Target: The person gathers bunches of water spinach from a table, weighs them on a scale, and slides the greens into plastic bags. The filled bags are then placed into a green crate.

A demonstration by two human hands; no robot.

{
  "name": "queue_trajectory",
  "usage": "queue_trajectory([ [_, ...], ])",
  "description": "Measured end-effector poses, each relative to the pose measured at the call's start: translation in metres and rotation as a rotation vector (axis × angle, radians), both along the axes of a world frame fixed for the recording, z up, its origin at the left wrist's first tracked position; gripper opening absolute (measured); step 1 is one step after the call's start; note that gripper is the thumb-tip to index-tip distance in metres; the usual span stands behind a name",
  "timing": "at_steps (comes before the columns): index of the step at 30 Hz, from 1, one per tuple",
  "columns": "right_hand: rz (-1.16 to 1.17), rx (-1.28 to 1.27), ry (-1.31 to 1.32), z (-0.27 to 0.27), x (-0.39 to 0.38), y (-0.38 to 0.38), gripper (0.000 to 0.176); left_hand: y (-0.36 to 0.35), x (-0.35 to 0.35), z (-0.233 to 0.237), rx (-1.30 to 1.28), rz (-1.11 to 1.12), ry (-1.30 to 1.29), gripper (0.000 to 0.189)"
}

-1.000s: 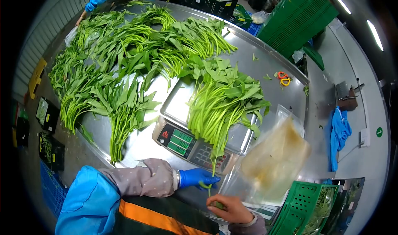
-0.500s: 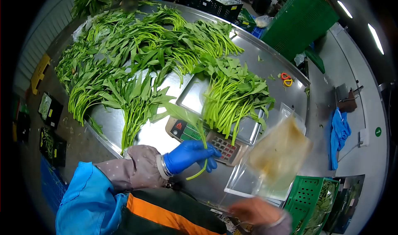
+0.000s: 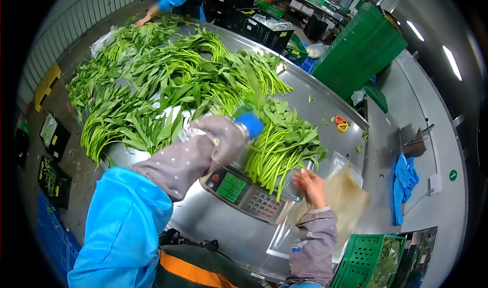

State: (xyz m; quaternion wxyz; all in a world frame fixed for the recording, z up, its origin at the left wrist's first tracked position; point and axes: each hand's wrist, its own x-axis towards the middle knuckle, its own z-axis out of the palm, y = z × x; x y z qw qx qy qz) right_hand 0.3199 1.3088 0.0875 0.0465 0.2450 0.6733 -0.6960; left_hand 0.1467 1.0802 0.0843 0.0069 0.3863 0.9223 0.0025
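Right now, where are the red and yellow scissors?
In the head view, the scissors lie near the right rim of the metal table, to the right of the leafy bunch on the scale.

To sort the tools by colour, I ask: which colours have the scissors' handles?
One red-orange, one yellow handle on the scissors, best seen in the head view.

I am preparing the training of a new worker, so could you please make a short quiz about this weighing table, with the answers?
1. True or false: the left hand wears a blue glove, while the right hand is bare.

2. What lies on the digital scale?
A) A plastic crate
B) A bunch of long-stemmed leafy greens
C) A blue cloth

3. Fill in: the scissors on the metal table have one orange-red finger loop and one ____ loop.

Key: 1 true; 2 B; 3 yellow.
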Motion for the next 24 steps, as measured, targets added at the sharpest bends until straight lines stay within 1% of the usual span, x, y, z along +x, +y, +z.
queue_trajectory([
  [1,0.005,0.019,-0.051,-0.014,-0.006,0.004,0.041,0.005,0.016,0.012,0.363,0.349,-0.403,0.032],
  [2,-0.023,0.020,-0.087,-0.018,-0.011,0.004,0.044,0.012,0.011,-0.003,0.399,0.593,-0.695,0.060],
  [4,-0.079,0.025,-0.153,-0.022,-0.024,0.002,0.050,0.018,-0.002,-0.053,0.537,0.559,-0.914,0.087],
  [5,-0.111,-0.024,-0.129,-0.027,-0.032,0.002,0.053,0.015,-0.003,-0.055,0.566,0.475,-0.935,0.088],
  [6,-0.085,-0.063,-0.106,-0.030,-0.043,0.001,0.053,0.014,-0.005,-0.056,0.592,0.390,-0.955,0.090],
  [7,-0.058,-0.101,-0.084,-0.033,-0.056,-0.001,0.054,0.017,-0.008,-0.056,0.877,0.210,-1.039,0.081],
  [8,-0.028,-0.138,-0.058,-0.037,-0.068,-0.005,0.054,0.020,-0.005,-0.045,0.979,0.171,-1.114,0.077],
  [10,-0.021,-0.097,0.004,-0.053,-0.098,-0.012,0.051,0.032,0.005,-0.022,1.192,0.072,-1.244,0.070],
  [11,0.000,-0.098,0.016,-0.047,-0.108,-0.021,0.053,0.045,0.005,-0.040,1.307,-0.023,-1.079,0.066],
  [12,-0.029,-0.180,0.301,-0.075,-0.125,-0.025,0.055,0.061,0.004,-0.062,1.413,-0.126,-0.894,0.063],
  [14,-0.070,-0.206,0.353,-0.078,-0.130,-0.028,0.050,0.071,0.001,-0.071,1.354,-0.167,-0.696,0.059],
  [15,-0.089,-0.218,0.380,-0.080,-0.133,-0.030,0.048,0.068,0.002,-0.058,1.328,-0.188,-0.809,0.057],
  [16,-0.135,-0.203,0.336,-0.058,-0.121,-0.037,0.046,0.061,0.012,-0.040,1.295,-0.198,-0.939,0.055],
  [17,-0.129,-0.311,0.372,-0.034,-0.107,-0.044,0.043,0.057,0.021,-0.021,1.313,-0.186,-0.994,0.060],
  [18,-0.162,-0.320,0.431,-0.016,-0.094,-0.047,0.040,0.054,0.036,-0.001,1.327,-0.169,-1.058,0.065],
  [19,-0.192,-0.312,0.437,0.002,-0.077,-0.048,0.040,0.048,0.053,0.027,1.327,-0.151,-1.102,0.062],
  [20,-0.189,-0.287,0.447,0.021,-0.055,-0.050,0.040,0.053,0.062,0.032,1.287,-0.193,-1.102,0.064],
  [21,-0.178,-0.346,0.361,0.027,-0.033,-0.043,0.041,0.058,0.076,0.034,1.263,-0.240,-1.017,0.065],
  [22,-0.185,-0.392,0.363,0.046,-0.007,-0.052,0.044,0.061,0.091,0.035,1.236,-0.294,-0.930,0.065],
  [24,-0.302,-0.343,0.417,0.039,0.034,-0.053,0.046,0.071,0.136,0.035,1.398,-0.286,-0.886,0.066],
])
